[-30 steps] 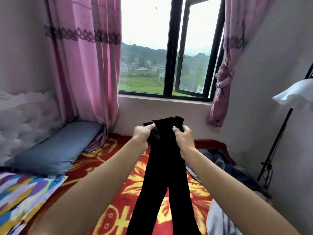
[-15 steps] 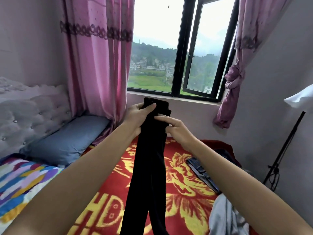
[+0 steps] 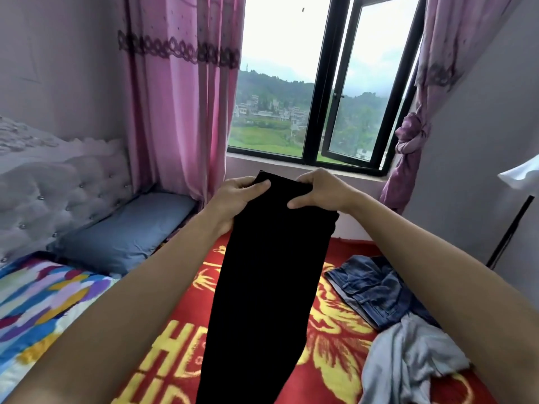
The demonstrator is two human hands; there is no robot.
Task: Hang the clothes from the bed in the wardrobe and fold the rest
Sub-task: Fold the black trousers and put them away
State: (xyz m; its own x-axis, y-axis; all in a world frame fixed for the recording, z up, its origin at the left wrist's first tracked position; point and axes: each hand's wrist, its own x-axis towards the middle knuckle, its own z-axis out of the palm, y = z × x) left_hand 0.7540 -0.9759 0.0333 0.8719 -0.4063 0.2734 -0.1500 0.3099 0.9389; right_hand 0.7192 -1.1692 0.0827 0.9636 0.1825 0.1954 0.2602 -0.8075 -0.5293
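Black trousers [image 3: 262,287] held up above bed [image 3: 186,345], legs together, ready for folding. Left hand [image 3: 236,199] and right hand [image 3: 320,191] fingers pinched closed on waistband, letting fabric hang straight.

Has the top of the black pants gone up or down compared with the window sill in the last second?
Yes: the black pants rose, their top now just below the window sill.
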